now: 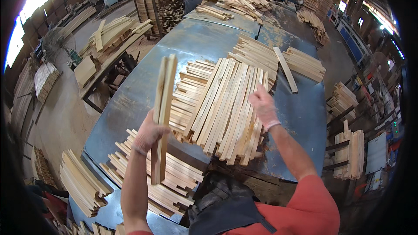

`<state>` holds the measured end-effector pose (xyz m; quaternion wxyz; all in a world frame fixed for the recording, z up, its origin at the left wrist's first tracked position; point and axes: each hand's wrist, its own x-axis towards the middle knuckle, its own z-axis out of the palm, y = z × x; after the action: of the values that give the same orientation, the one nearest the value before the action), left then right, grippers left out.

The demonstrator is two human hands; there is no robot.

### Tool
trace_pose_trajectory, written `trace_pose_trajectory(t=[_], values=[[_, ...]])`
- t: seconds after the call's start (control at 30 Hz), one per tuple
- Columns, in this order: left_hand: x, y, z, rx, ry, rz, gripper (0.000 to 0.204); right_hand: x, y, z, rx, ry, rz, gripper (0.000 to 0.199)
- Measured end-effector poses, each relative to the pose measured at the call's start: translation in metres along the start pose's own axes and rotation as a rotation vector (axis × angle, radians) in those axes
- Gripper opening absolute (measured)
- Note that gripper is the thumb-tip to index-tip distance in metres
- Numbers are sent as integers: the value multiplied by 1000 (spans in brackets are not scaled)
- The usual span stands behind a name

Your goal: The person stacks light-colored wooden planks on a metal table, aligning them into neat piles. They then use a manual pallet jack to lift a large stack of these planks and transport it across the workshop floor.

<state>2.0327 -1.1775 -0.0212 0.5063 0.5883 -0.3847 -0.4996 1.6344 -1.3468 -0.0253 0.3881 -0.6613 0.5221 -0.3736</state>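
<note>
Slats [163, 113] stand nearly upright at the near left edge of the blue table [143, 87], two or three thin boards clamped together in the left hand [148, 134], fingers wrapped shut around their lower half. Held that low, the long bundle could fan apart or tip, and a board might slide onto the stack of slats [165, 182] below. Toward the middle, the fanned pile of slats [226, 109] overhangs the near edge; a nudge could spill it. The right hand [262, 103] rests on that pile's top, fingers loosely curled, gripping nothing that I can make out.
</note>
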Motion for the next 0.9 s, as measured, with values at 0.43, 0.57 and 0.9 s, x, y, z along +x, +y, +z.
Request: trace_pose_trajectory(t=[0.43,0.57,0.9], values=[[226,-60,112,914,-6,-202,79,12,135,-14,-350,-29,359,43],[203,-32,114,830,-20,-244,83,13,190,-21,-62,21,257,46],[-47,-177,-16,296,1060,173,51,17,195,-44,-277,244,76,70]])
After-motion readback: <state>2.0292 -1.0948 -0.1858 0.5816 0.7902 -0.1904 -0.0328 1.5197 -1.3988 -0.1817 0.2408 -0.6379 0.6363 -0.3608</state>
